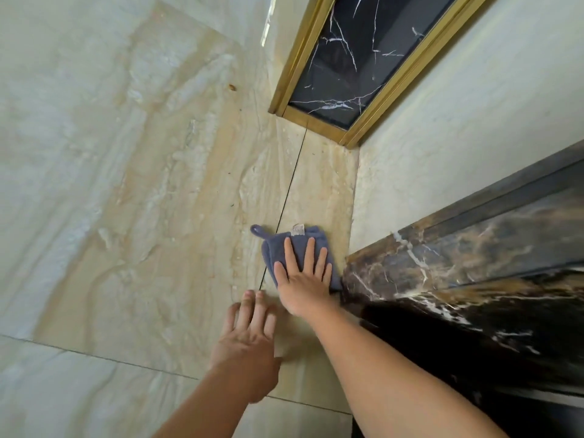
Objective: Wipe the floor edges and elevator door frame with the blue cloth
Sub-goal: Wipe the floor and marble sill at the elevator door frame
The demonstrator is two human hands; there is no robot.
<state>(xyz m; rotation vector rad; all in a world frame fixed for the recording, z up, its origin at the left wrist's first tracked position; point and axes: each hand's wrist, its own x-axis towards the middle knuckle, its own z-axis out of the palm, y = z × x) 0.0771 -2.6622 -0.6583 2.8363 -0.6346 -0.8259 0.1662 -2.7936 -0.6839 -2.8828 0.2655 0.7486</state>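
FLOOR EDGE, ELEVATOR LOBBY: A person's right hand (303,276) presses flat on the blue cloth (273,248), fingers straight and slightly spread. The cloth lies on the pale marble floor (126,216) at the foot of the dark marble door frame (442,263), its right corner touching the frame's base. The left hand (249,336) lies open on the floor just beside it, fingers spread, holding nothing and apparently bracing the body. The folded cloth straddles a dark grout line (286,203), with its hanging loop (257,230) and white label (298,229) pointing away from the person. Beyond, the floor runs along a cream wall (458,115) to a black veined panel (347,64) in gold trim (316,125).

The step in hand appears to be the floor edge beside the frame. To do it well, the palm should bear evenly on the whole cloth. The stroke should run along the joint where floor meets wall rather than across it — so grit is carried out of the corner, not packed in. The fingertips would best push the cloth's edge tight into the angle at the frame's base, where dirt tends to lodge. The loose loop could drag, so tucking it under would help. Small dark specks show on the tile farther along — the pass likely needs to reach toward the gold trim.
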